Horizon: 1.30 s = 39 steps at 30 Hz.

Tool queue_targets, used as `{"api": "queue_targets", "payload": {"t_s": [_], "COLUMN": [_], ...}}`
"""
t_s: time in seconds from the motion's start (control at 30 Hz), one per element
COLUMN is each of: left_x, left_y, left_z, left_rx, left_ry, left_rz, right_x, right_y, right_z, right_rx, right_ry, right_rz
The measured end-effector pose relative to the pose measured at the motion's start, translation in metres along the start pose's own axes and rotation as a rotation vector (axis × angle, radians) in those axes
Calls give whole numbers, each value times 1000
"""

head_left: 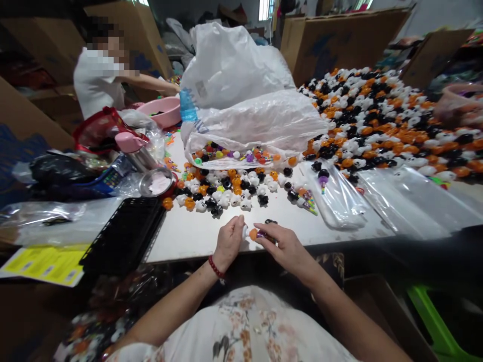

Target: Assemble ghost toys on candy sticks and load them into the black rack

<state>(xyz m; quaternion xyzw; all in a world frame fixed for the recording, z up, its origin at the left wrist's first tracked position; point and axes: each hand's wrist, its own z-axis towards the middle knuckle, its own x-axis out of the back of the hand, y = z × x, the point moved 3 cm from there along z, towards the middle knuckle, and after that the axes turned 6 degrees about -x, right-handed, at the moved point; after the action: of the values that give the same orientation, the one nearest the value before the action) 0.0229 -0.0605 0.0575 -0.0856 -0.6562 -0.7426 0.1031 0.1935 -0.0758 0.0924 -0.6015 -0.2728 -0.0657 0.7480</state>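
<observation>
Close to the table's front edge, my two hands meet over small plastic toys. My left hand (229, 242), with a red bead bracelet at the wrist, is closed around a small white toy piece (245, 232), mostly hidden by the fingers. Fingers and thumb of my right hand (289, 249) pinch a small toy with an orange head (253, 234) and a purple part. The orange head touches or nearly touches the white piece. A black toy piece (270, 221) shows just behind my right fingers. Beyond my hands lies a loose pile of white, orange and black toy heads (230, 188).
A white plastic sack (241, 75) with colourful small pieces at its mouth stands behind the pile. Right are a large heap of toy heads (377, 115) and clear plastic bags (335, 196). Left are a black tray (124, 231) and metal bowl (156, 182). A co-worker (100, 80) reaches past a pink basin (166, 111).
</observation>
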Motion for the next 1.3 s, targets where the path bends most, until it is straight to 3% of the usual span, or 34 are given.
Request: {"api": "queue_targets", "payload": {"t_s": [0.2,0.33,0.47,0.53,0.63,0.7,0.77,0.87,0.97,1.03,1.1,1.2,1.3], "left_x": [-8,-20,-33,-39,-54,-66,-73,-65,-39,-21,-10,-6,-6], "left_y": [-2,-4,-5,-4,-1,-3,-9,-19,-29,-38,-46,-49,-47], "left_z": [-6,-19,-14,-2,18,25,28,28,29,30,31,34,37], "left_rx": [141,163,127,-2,-374,-575,-631,-509,-224,-7,159,280,293], "left_ry": [-4,-23,-81,-93,-213,-358,-459,-401,-140,60,176,161,104], "left_rz": [23,26,-13,21,183,295,355,325,144,-74,-328,-563,-576], "right_x": [-14,-24,-4,20,56,68,68,53,34,25,22,20,16], "right_y": [0,0,23,46,84,102,110,107,92,82,74,63,60], "right_z": [-3,-14,-19,-16,-5,7,21,49,96,140,189,253,291], "right_rx": [-110,-153,-242,-305,-338,-265,-147,26,147,130,31,-49,-114], "right_ry": [2,-8,60,227,477,552,612,623,486,380,295,278,240], "right_rz": [98,116,184,179,21,-194,-429,-606,-582,-567,-586,-608,-617]}}
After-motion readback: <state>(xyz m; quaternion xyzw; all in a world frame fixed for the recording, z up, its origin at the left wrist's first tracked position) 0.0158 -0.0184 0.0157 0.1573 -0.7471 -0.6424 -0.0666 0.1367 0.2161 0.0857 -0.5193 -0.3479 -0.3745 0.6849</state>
